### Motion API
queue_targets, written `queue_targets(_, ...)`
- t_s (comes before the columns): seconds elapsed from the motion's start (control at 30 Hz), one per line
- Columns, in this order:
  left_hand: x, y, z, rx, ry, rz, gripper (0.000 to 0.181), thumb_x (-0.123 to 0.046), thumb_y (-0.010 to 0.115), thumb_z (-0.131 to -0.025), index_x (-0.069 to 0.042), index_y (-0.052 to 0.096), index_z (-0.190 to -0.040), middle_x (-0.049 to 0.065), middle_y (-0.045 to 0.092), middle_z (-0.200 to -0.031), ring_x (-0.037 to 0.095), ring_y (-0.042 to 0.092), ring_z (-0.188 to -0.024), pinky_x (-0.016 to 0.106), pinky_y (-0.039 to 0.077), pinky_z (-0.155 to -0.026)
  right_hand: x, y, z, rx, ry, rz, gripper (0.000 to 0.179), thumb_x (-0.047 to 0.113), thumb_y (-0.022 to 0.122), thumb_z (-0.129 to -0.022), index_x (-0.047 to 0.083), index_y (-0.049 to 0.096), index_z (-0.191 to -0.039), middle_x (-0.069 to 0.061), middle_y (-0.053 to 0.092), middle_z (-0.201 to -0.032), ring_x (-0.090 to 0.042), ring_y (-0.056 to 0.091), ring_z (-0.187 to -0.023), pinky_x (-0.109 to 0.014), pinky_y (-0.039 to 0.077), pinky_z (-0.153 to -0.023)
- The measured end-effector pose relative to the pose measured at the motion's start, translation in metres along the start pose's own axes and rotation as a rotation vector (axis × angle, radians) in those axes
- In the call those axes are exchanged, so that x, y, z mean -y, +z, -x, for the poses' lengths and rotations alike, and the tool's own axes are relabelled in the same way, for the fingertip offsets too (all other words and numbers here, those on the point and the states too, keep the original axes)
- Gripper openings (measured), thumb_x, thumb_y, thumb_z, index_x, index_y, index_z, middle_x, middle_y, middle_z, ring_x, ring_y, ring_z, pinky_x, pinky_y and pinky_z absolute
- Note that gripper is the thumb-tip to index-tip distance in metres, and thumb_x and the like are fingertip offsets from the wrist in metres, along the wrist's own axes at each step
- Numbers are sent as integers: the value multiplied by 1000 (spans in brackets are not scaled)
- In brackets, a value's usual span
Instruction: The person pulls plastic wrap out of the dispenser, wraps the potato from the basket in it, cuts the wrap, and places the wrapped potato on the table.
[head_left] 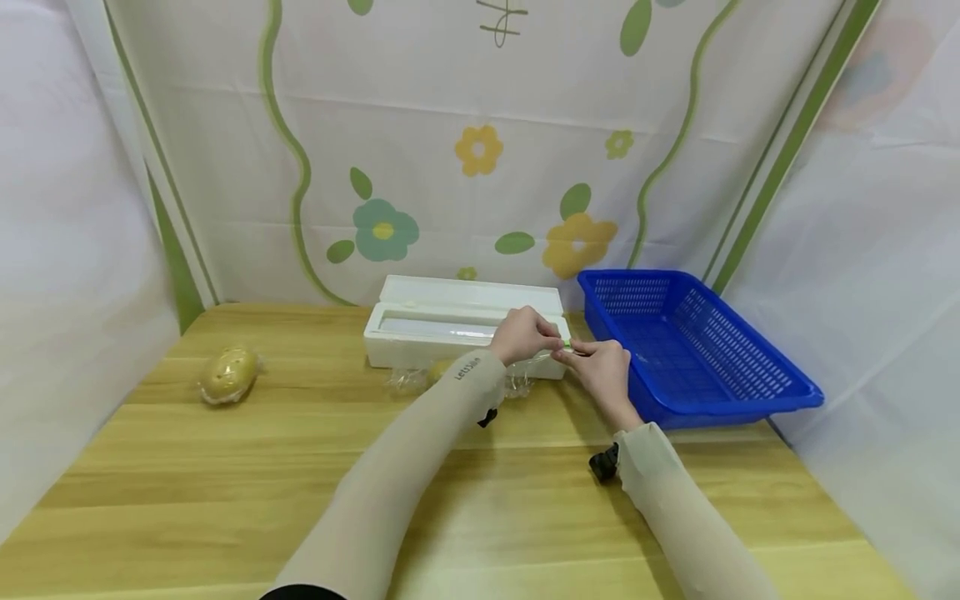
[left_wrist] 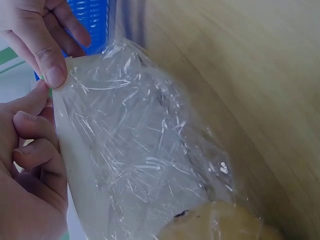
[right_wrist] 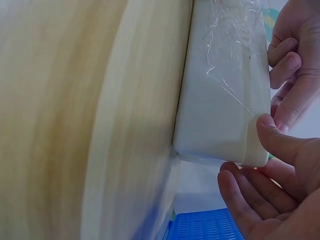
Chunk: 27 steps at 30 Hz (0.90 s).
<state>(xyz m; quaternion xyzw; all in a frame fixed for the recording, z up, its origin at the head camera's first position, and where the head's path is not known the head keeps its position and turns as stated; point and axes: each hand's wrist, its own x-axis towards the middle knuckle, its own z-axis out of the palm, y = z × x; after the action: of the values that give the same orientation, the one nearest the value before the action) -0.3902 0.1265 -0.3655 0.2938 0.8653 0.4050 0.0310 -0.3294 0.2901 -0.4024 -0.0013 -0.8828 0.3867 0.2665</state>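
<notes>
A white cling film dispenser [head_left: 386, 351] stands at the back of the table with its lid [head_left: 471, 292] raised. At its right end my left hand [head_left: 522, 335] pinches a small green slider [head_left: 567, 343] on the top edge. Beside it my right hand [head_left: 603, 371] grips the dispenser's front right corner, thumb on the front face and fingers round the end. Crumpled clear cling film [left_wrist: 135, 125] hangs down the front face. It runs to a yellow potato [left_wrist: 210, 222] in front of the box, mostly hidden by my left forearm in the head view.
Right of the dispenser stands a blue plastic basket [head_left: 750, 407], close to my right hand. Another potato [head_left: 228, 375], wrapped in film, lies on the wooden table [head_left: 225, 492] at the left. A patterned curtain [head_left: 427, 150] hangs behind the table.
</notes>
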Motion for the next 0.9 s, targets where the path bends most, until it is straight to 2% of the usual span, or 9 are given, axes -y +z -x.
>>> queue_targets(0.1,1,-1,-1,11,32,-36,9,-22,74,-91,-18,82,-89,-13,71,-84,8,61,-76,24,47,-66,1,0,0,-12,-25,7,43,35,90,-71,4,77,-97,-10,73,-83,-34,66,-88,-52,35,-96)
queue_targets(0.2,2,-3,-1,7,59,-89,10,-21,73,-92,-17,81,-91,-9,73,-93,6,62,-78,23,48,-69,3,-2,0,-12,-39,15,44,36,89,-71,3,77,-97,-11,72,-86,-34,67,-88,-50,38,-94)
queue_targets(0.33,2,-4,2,6,67,-156,12,-22,71,-93,-15,81,-95,-3,72,-106,6,63,-83,22,48,-71,4,-2,1,2,-26,25,45,37,88,-72,2,77,-98,-11,72,-91,-35,66,-91,-51,40,-93)
queue_targets(0.43,1,-5,6,7,60,-175,13,-23,71,-93,-15,80,-98,-1,72,-109,7,64,-86,22,49,-70,4,-1,1,24,-11,38,45,36,88,-73,2,76,-100,-12,72,-94,-37,64,-93,-53,41,-91)
queue_targets(0.53,1,-7,9,1,35,-157,13,-23,71,-93,-15,80,-99,-1,71,-111,10,65,-90,23,49,-69,4,-2,0,59,-9,55,45,35,88,-75,1,76,-102,-14,72,-94,-40,62,-97,-55,37,-94)
queue_targets(0.7,2,-8,11,-9,10,-117,14,-23,72,-92,-14,80,-99,1,71,-111,11,64,-91,24,48,-71,7,-3,-3,97,-17,77,51,37,90,-71,-2,76,-100,-16,72,-91,-39,62,-96,-54,36,-95)
queue_targets(0.8,1,-7,10,-12,13,-113,13,-23,73,-92,-15,80,-99,1,72,-109,10,64,-88,24,48,-71,7,-2,-5,86,-37,86,53,38,90,-70,-1,76,-102,-14,73,-90,-35,65,-92,-49,44,-90)
queue_targets(0.9,0,-7,10,-8,8,-112,13,-23,73,-92,-15,80,-99,0,72,-108,10,64,-89,24,48,-73,5,-2,-6,69,-54,89,48,38,89,-72,2,77,-103,-10,73,-93,-32,66,-95,-47,50,-84)
